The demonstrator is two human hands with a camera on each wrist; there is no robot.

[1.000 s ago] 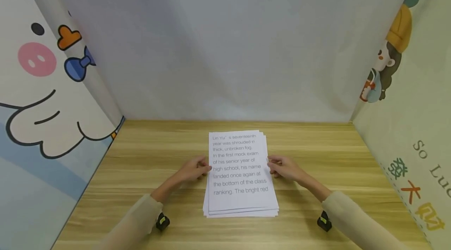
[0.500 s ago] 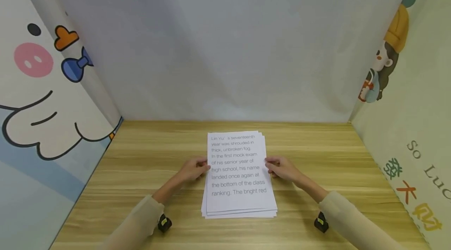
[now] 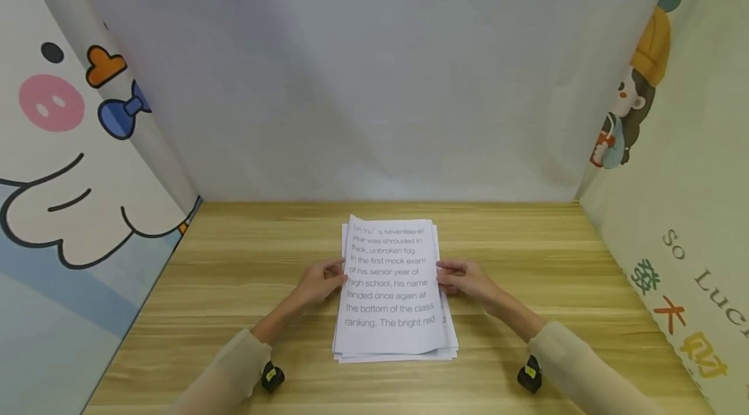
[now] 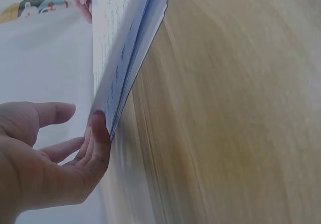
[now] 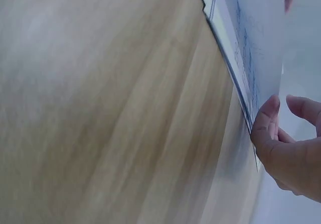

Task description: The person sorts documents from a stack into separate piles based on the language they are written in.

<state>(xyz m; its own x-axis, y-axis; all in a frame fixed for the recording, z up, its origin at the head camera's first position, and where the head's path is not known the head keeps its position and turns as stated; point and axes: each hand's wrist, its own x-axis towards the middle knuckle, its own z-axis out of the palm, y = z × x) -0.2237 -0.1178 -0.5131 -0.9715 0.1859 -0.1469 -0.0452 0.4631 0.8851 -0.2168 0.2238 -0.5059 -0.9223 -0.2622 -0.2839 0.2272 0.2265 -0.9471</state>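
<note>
A printed sheet of paper (image 3: pixel 389 272) lies slightly raised and shifted over a stack of paper (image 3: pixel 449 330) in the head view. My left hand (image 3: pixel 322 281) pinches the sheet's left edge between thumb and fingers; the left wrist view shows the thumb (image 4: pixel 100 126) on its face. At the right edge my right hand (image 3: pixel 468 278) pinches the same sheet, thumb on top in the right wrist view. The sheet bows a little, with its top left corner turned up. Gaps show between it and the pages below in the left wrist view.
The stack lies on a wood-grain table (image 3: pixel 246 239) in front of a pale back wall (image 3: pixel 374 77). Printed cartoon panels stand at left (image 3: pixel 52 103) and right (image 3: pixel 673 174). A small black device (image 3: pixel 272 377) sits at the left wrist, another (image 3: pixel 530 374) at the right.
The top sheet has come up off the stack and shifted slightly left, uncovering the print and edge of the page beneath. Both hands stay at its sides; the head view has drifted slightly.
</note>
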